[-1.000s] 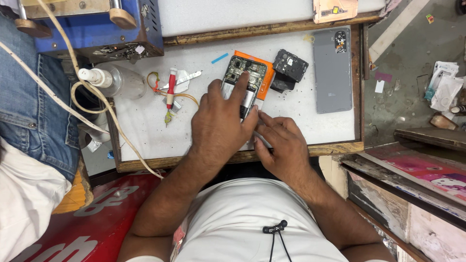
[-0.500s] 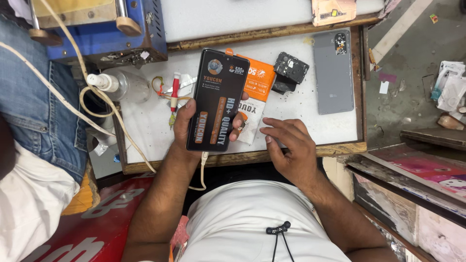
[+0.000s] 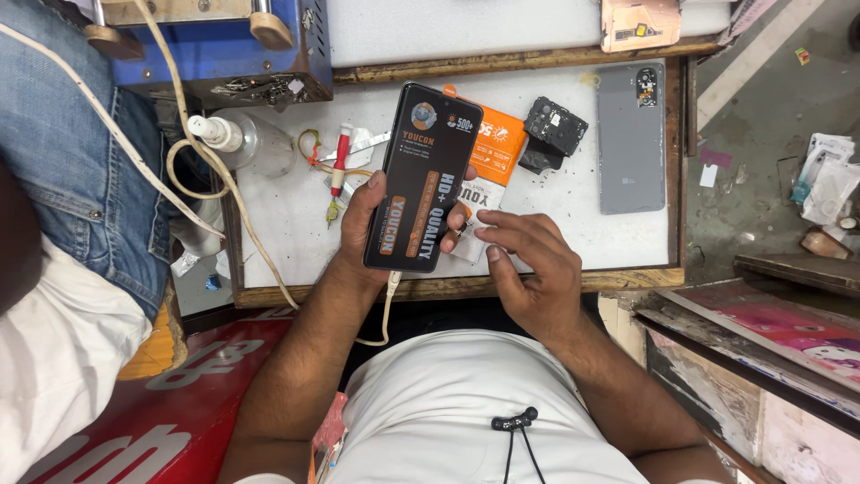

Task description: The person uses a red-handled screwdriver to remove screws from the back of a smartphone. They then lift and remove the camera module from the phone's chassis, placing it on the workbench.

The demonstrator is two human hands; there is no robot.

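Note:
My left hand (image 3: pixel 363 229) holds a black smartphone (image 3: pixel 423 175) above the white work table (image 3: pixel 573 242), screen up, with an orange-and-black printed film on the glass. A white cable (image 3: pixel 385 309) hangs from the phone's lower end. My right hand (image 3: pixel 528 260) rests just right of the phone, fingertips on a white and orange package (image 3: pixel 494 152) lying under it. Whether the right fingers pinch the package I cannot make out.
A grey phone back cover (image 3: pixel 632 139) lies at the table's right. A small black phone part (image 3: pixel 555 125), a red-handled tool (image 3: pixel 339 166) and a clear bottle (image 3: pixel 242 139) sit on the table. A blue machine (image 3: pixel 224 63) stands behind. A person in jeans (image 3: pixel 63 161) sits left.
A second ago my left hand pressed on an opened phone flat on the table. It has since lifted the phone screen-up, and the right hand shifted slightly toward the package.

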